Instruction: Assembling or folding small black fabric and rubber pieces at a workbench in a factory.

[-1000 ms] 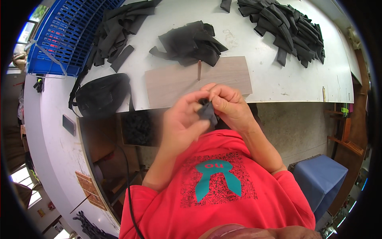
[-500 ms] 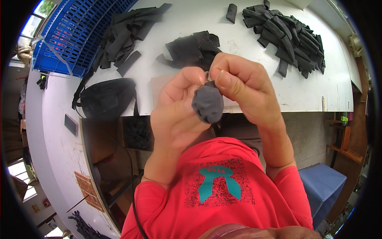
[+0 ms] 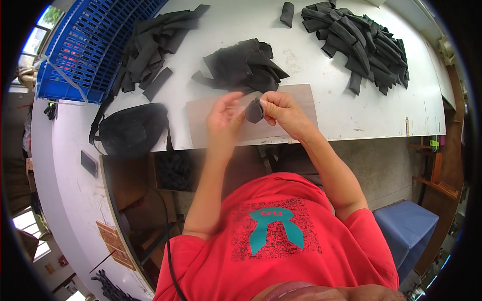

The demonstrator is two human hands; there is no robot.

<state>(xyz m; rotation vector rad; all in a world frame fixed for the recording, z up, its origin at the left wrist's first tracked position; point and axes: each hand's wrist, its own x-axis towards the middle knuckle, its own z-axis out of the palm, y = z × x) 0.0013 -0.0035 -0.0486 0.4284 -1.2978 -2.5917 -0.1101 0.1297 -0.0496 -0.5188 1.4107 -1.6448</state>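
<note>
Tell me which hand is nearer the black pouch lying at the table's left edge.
Left. The left hand hovers just right of the black pouch; the right hand is farther right, pinching a small dark fabric piece.

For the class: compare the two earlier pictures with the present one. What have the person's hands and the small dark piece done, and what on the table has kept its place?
Both hands have dropped from close under the camera back toward the table edge. The right hand still pinches the small dark piece; the left hand has opened and now looks clear of it. The brown board, black strip piles, blue crate and black bag stayed put.
</note>
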